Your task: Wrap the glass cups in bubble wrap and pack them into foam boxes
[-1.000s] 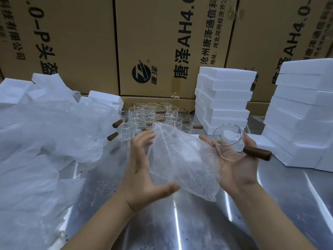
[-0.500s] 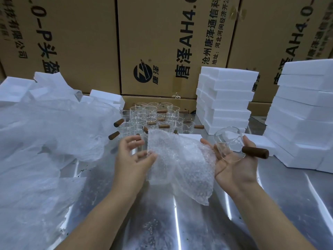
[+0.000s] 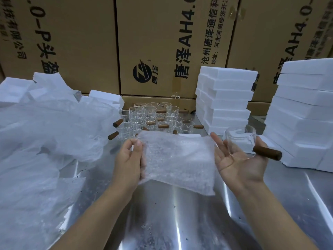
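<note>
A sheet of bubble wrap (image 3: 180,159) is stretched flat between my hands above the steel table (image 3: 171,219). My left hand (image 3: 128,161) pinches the sheet's left edge between thumb and fingers. My right hand (image 3: 237,161) is palm up. A clear glass cup (image 3: 240,139) with a brown wooden handle (image 3: 267,153) lies on its side across the fingers, and the thumb steadies it. The forefinger of that hand reaches the sheet's right edge.
Several more glass cups with wooden handles (image 3: 153,120) stand at the back of the table. White foam boxes are stacked behind my right hand (image 3: 225,98) and at far right (image 3: 306,109). A heap of bubble wrap (image 3: 45,134) fills the left side. Cardboard cartons (image 3: 162,42) wall off the back.
My left hand has shifted from cupping the crumpled sheet to pinching its left edge. The sheet has spread out flat. The cup has stayed in my right hand, which has barely moved.
</note>
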